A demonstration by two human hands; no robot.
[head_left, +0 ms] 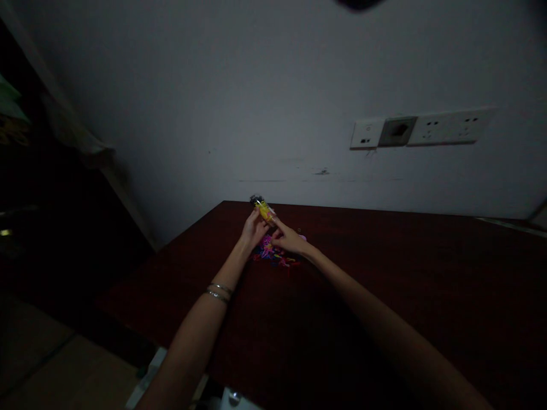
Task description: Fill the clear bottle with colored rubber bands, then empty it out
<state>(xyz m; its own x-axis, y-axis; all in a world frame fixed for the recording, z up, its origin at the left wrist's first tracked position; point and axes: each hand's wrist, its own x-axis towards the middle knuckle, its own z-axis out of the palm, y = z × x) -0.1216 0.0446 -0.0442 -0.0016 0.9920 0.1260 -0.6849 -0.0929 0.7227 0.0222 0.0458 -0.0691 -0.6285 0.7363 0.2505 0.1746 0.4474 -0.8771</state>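
A small see-through container [265, 211] with yellow and black contents is held tilted above the far part of the dark red table [367, 273]. My left hand [253, 229] is closed around its left and lower side. My right hand [289, 239] is at its near right end, the index finger stretched along it and the other fingers curled. Below both hands lies a loose pile of small colourful elastic bands [268, 248], mostly pink and purple, with some red, blue and yellow. My right hand partly covers the pile. Dim light hides finger details.
A pale wall [256, 114] rises behind the table's far edge. It carries a row of switches and sockets [444, 128] at the right. Light-coloured objects [239, 400] stand below the table's front edge. Dark furniture or cloth is at the left.
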